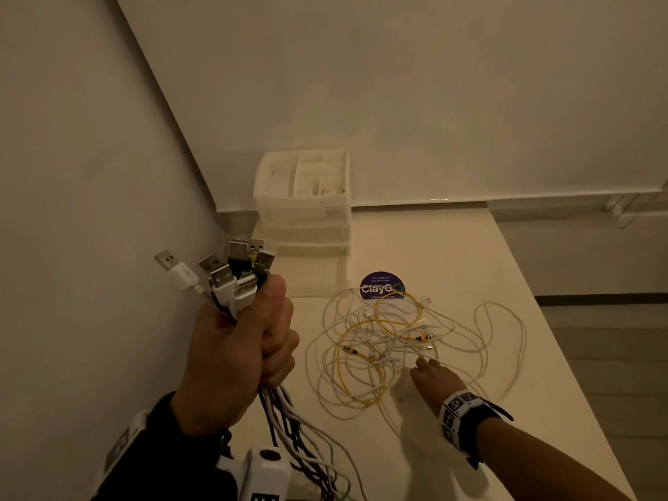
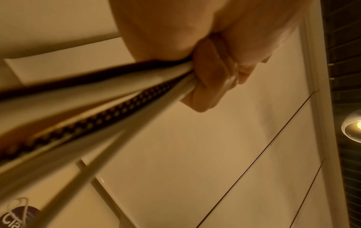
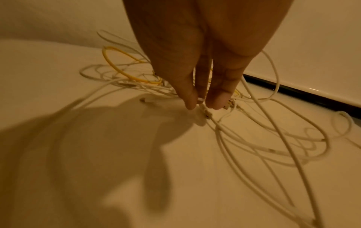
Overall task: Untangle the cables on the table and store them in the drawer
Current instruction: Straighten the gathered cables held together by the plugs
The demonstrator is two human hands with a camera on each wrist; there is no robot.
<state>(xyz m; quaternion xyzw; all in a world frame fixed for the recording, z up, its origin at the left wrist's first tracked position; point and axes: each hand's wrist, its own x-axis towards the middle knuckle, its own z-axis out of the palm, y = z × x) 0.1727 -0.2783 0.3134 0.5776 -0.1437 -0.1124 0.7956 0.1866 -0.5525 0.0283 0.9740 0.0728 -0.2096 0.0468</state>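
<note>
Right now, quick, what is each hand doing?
Left hand: closed tight around a bundle of cables, plugs sticking up.
Right hand: fingers straight, tips touching the tangled cables on the table; holding nothing.

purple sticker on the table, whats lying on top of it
A yellow cable loop and thin white cables from the tangle cross the lower edge of the purple sticker, hiding part of its bottom line of print. Its top part lies uncovered.
</note>
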